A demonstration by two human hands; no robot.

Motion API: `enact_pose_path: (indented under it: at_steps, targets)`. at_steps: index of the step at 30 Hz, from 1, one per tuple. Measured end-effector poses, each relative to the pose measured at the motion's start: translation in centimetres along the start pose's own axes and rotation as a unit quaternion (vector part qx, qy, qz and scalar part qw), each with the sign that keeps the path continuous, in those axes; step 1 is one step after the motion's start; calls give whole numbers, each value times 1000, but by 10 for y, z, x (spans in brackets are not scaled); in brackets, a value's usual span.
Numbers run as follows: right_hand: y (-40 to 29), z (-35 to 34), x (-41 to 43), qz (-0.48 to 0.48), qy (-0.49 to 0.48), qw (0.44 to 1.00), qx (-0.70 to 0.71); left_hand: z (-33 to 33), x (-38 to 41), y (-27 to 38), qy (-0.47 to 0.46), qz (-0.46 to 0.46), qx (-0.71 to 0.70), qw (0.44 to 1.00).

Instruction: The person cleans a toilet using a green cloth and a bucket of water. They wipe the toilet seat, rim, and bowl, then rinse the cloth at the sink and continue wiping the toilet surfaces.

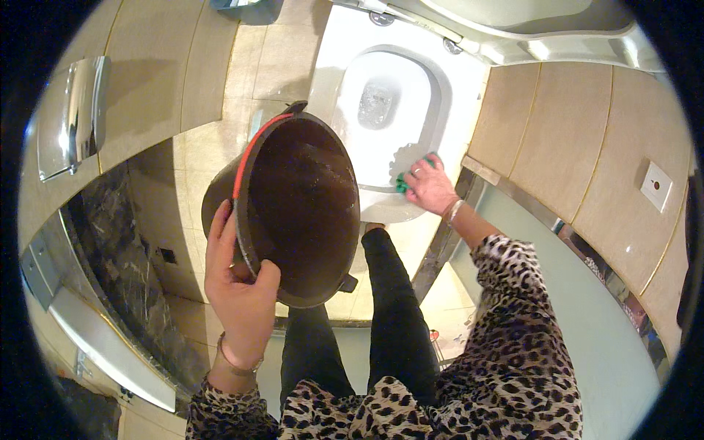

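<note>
My left hand [242, 291] grips the rim of a dark bucket [302, 209], thumb over the edge and fingers outside. The bucket is tilted, its mouth facing me, and a red handle [256, 148] lies along its left rim. Its inside looks wet and dark. My right hand [432, 187] holds a green scrubbing pad or cloth [402, 183], mostly covered by the fingers, against the front right rim of a white toilet bowl [352, 165]. Water shows at the bottom of the bowl. The lid and seat [539, 41] are raised.
A tiled wall [566, 126] with a socket plate [656, 186] stands at the right, above a pale glass panel [577, 275]. On the left wall is a chrome paper holder [74, 118]. A grey bin [247, 12] stands at the top left. My legs are below the bucket.
</note>
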State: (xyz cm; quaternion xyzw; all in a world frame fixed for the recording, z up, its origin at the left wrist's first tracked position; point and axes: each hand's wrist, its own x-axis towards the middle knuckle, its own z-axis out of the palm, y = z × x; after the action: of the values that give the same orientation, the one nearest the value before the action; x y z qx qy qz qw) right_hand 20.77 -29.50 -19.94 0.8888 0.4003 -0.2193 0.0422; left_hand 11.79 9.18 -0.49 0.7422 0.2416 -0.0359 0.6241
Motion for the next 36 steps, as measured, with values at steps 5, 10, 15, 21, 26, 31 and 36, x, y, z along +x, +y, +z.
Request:
enact_pose_path:
  at_steps: [5,10,15,21,26,31,36]
  targets:
    - [-33,20,8,146,72,986,24,26,4,21,6,2,37,999]
    - [-78,44,80,288,-20,742,605,59,10,16,44,100,114,987]
    - [-61,100,102,193,-13,793,578,98,15,19,29,106,138,984]
    - [-66,55,123,225,94,611,754,139,12,31,5,60,92,994]
    - [-60,83,141,250,75,630,731,195,16,35,-50,97,120,987]
    - [-49,125,83,247,-161,865,405,238,32,41,-97,163,195,962]
    - [-16,116,67,173,-268,908,271,228,15,35,-138,184,237,944]
